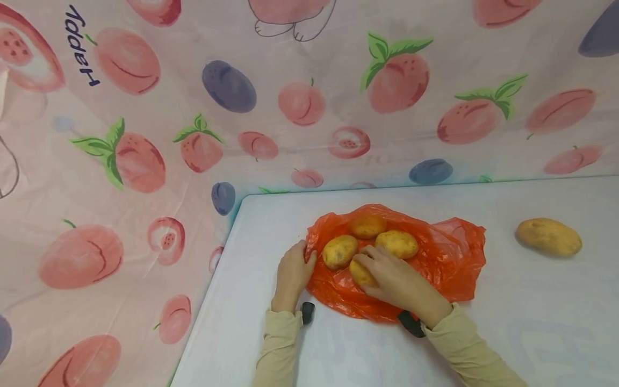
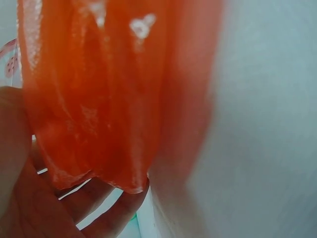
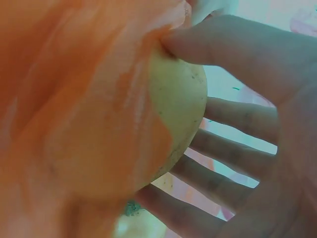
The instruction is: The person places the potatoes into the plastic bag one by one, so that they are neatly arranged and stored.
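Observation:
Several yellow potatoes lie on a thin red plastic bag (image 1: 445, 252) spread on the white table. My right hand (image 1: 396, 277) grips the nearest potato (image 1: 361, 273) from above. The right wrist view shows thumb and fingers curved round that potato (image 3: 183, 94), with red plastic covering part of it. At the bag's left edge, my left hand (image 1: 293, 273) holds the plastic between thumb and fingers; in the left wrist view the bag (image 2: 99, 99) hangs over the fingers (image 2: 94, 198). Beside the gripped potato are a left potato (image 1: 340, 251), a back potato (image 1: 367, 226) and a right potato (image 1: 397, 244).
A single larger potato (image 1: 549, 236) lies apart on the white table (image 1: 532, 301), to the right of the bag. Cloth printed with fruit (image 1: 300, 102) rises behind the table and along its left edge. A dark strap (image 1: 308, 313) shows at the left wrist.

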### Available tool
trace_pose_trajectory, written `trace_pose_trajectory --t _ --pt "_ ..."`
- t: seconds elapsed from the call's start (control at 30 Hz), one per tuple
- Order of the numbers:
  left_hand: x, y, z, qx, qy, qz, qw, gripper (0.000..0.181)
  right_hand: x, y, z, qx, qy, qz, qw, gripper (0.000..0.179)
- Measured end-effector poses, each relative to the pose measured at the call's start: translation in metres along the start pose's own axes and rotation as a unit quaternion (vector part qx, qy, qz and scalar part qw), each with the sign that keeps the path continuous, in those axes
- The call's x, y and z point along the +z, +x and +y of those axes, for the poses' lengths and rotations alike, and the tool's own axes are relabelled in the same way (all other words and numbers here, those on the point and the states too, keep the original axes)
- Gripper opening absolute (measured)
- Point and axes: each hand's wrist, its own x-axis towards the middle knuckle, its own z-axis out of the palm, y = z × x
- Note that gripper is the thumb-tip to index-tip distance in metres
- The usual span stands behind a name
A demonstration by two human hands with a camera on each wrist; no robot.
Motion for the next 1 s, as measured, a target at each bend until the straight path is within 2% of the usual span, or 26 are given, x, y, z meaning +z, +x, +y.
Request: trace_pose_trajectory --t 0.23,0.57,1.0 --pt "-0.0001 -0.0010 -0.0001 -0.007 -0.009 -0.003 0.9999 0.014 0.0038 0.0020 0.0032 -0.001 -0.008 0.019 0.9998 0.048" --pt "-0.0005 -0.0001 -0.0001 -0.008 -0.008 -0.004 0.9999 0.014 0.0051 0.0021 0.0050 0.021 -0.010 0.015 0.9996 0.055" --pt "-0.0011 -0.0004 0.0002 -0.005 -0.006 -0.002 1.0000 0.014 -0.0035 -0.0020 0.0101 0.011 -0.026 0.017 0.9995 0.057"
